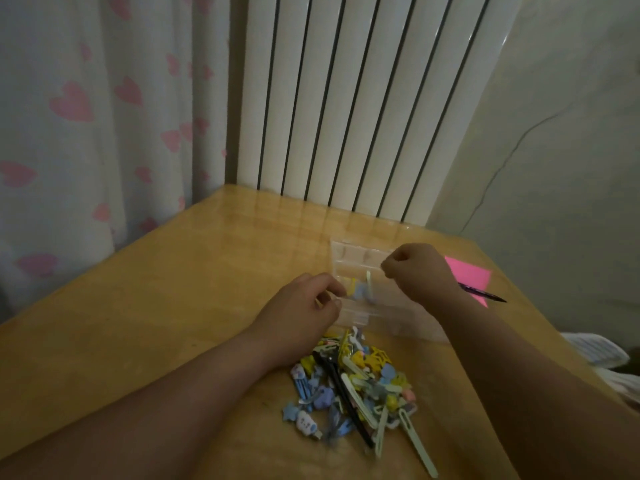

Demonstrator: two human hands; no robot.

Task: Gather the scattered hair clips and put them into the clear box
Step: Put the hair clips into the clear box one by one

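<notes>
A clear plastic box (372,306) lies open on the wooden table, its lid (356,258) raised at the far side. A few clips, yellow, blue and pale green (362,289), show inside it. My left hand (304,306) grips the box's left edge. My right hand (415,270) is curled above the box's right side, fingertips pinched at the lid's edge. A pile of several pastel hair clips (360,386) lies just in front of the box, between my forearms, with a black clip across it.
A pink paper (467,275) and a dark pen (485,295) lie at the right behind my right arm. The table (173,306) ends at a white radiator (346,98) and a heart-patterned curtain (86,133). White fabric (595,355) sits off the right edge.
</notes>
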